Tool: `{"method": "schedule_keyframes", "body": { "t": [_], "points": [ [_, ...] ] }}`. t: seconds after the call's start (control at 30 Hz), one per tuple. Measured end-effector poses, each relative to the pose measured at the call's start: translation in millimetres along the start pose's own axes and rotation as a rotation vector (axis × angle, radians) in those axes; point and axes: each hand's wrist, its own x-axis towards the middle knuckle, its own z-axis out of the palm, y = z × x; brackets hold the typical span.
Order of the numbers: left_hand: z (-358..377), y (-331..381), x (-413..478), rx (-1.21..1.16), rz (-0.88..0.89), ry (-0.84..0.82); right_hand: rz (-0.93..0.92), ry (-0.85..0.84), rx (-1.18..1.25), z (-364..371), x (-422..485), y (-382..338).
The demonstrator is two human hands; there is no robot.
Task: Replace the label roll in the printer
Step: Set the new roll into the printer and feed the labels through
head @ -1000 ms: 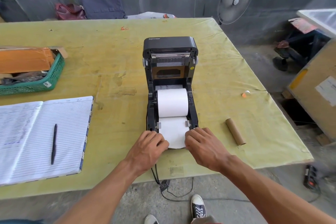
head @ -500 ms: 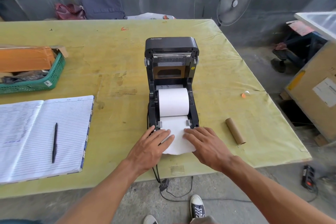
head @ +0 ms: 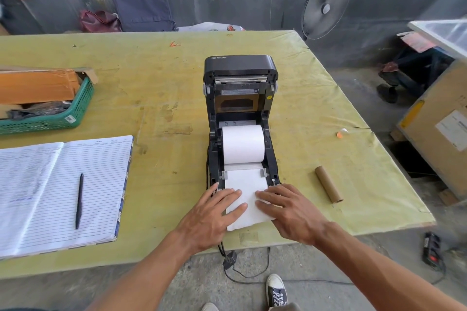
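Note:
The black label printer (head: 240,68) stands on the yellow-green table with its lid swung up and back. A full white label roll (head: 243,143) lies in its bay. The loose end of the label paper (head: 249,184) runs forward between the two guides and out over the table. My left hand (head: 214,214) lies flat on the paper's left side, fingers spread. On the paper's right side rests my right hand (head: 288,212), also flat. An empty brown cardboard core (head: 328,184) lies on the table to the right of the printer.
An open lined notebook (head: 58,184) with a black pen (head: 79,201) lies at the left. A green basket (head: 63,118) holding a brown parcel sits behind it. The printer's cable (head: 228,259) hangs off the table's near edge. A cardboard box (head: 439,129) stands at the right.
Both hands have slid toward me with the paper end under them, so more label paper now lies out over the table. The fingers have flattened and spread.

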Motion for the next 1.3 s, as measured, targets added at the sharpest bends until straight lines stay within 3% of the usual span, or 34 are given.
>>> {"method": "schedule_keyframes", "body": {
  "t": [0.2, 0.3, 0.43, 0.6, 0.77, 1.0, 1.3],
  "points": [
    [-13.7, -2.4, 1.6, -0.038, -0.012, 0.017, 0.076, -0.132, 0.048, -7.6, -1.7, 2.0],
    [-23.2, -7.6, 8.8, -0.096, -0.007, 0.105, 0.146, -0.132, 0.128, -10.9, 3.2, 5.1],
    [-33.2, -4.8, 21.0, -0.189, -0.121, 0.078, 0.306, -0.124, 0.255, -12.3, 15.4, 5.7],
    [-37.1, 0.8, 30.3, -0.141, -0.152, 0.035, 0.21, -0.162, 0.102, -7.3, 24.3, 2.2],
    [-36.7, 6.8, 31.9, -0.023, -0.152, 0.02, 0.237, -0.116, -0.056, -1.0, 27.9, -6.7],
    [-34.0, 17.8, 30.9, 0.02, -0.25, 0.019, 0.307, -0.13, -0.028, -1.7, 30.4, -13.9],
    [-42.6, -3.9, 26.3, -0.159, -0.102, 0.158, 0.465, -0.113, 0.202, -12.8, 30.6, -11.8]
  ]
}}
